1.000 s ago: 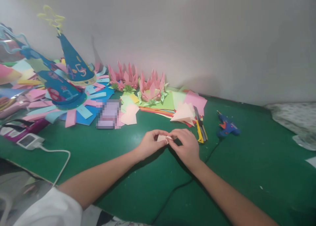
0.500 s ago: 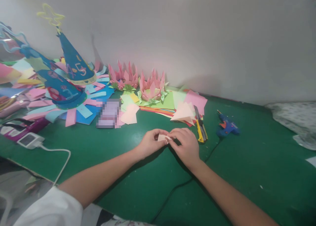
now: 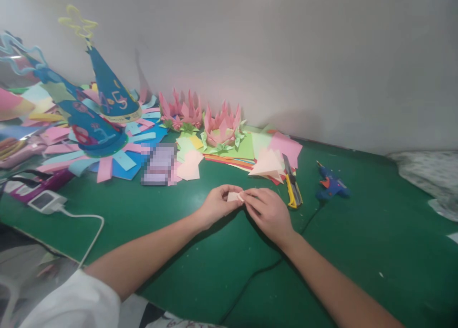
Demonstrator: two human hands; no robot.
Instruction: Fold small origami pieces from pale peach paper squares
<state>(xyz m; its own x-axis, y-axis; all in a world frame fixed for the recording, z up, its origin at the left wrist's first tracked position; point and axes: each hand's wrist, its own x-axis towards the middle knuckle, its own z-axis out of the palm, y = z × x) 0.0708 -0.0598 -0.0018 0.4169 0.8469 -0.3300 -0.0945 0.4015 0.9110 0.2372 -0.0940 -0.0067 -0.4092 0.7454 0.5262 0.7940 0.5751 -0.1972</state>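
Both hands meet over the green table [image 3: 358, 251] near its middle. My left hand [image 3: 215, 205] and my right hand [image 3: 269, 211] pinch a small folded piece of pale pink paper [image 3: 234, 196] between their fingertips. Most of the paper is hidden by the fingers. Just behind the hands lie a folded pale pink triangle [image 3: 266, 164] and a yellow utility knife [image 3: 292, 185].
Two pink paper lotus flowers [image 3: 220, 125] stand on a stack of coloured sheets [image 3: 236, 151] by the wall. Blue paper cone hats [image 3: 112, 94] sit at the left amid paper strips. A blue glue gun [image 3: 331, 184] lies right, its cord running toward me. A white charger [image 3: 46, 201] is at left.
The hands stay together on the paper; the fingers have shifted slightly and cover more of it. The view has drifted a little.
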